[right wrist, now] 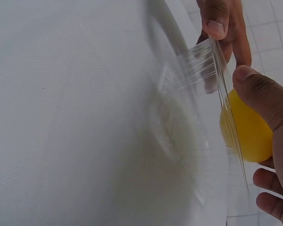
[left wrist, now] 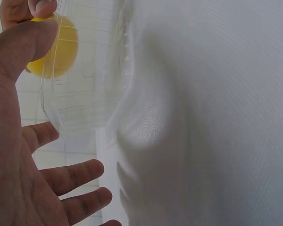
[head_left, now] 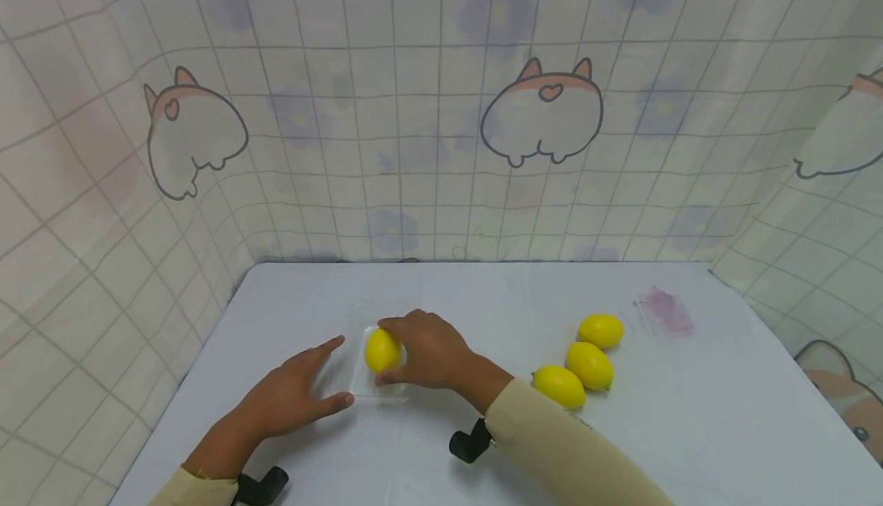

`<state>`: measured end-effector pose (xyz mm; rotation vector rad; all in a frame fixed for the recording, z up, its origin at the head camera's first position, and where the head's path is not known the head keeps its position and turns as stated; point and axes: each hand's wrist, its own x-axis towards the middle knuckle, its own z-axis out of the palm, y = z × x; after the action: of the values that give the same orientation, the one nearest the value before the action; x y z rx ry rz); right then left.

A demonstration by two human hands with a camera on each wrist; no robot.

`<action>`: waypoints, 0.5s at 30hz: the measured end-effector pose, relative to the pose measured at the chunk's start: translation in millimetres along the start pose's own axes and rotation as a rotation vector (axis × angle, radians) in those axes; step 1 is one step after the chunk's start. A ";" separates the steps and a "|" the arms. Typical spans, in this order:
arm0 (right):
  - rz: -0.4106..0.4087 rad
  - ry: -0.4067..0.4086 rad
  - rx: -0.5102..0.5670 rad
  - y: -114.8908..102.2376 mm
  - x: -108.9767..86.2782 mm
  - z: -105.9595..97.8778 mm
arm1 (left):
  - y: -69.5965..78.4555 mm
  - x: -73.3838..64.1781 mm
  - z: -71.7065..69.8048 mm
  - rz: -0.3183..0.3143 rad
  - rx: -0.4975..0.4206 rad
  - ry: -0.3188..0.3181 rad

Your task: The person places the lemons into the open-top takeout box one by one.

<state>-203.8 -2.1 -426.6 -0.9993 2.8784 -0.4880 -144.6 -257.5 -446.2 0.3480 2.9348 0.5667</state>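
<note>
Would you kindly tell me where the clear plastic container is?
In the head view, the clear plastic container is left of centre, between the left hand and the right hand, which grips a lemon.

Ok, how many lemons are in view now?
4: held lemon in the right hand at the clear container; near lemon, middle lemon and far lemon on the table beyond the right sleeve, which could hide more.
</note>
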 end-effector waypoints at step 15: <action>0.000 -0.011 0.014 -7.0 7.6 11.8 | -0.4 0.1 0.3 0.005 -0.006 0.006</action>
<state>-203.8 -15.2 -435.2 -0.9974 2.8611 -0.4997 -144.7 -257.8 -446.7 0.3544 2.9378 0.5778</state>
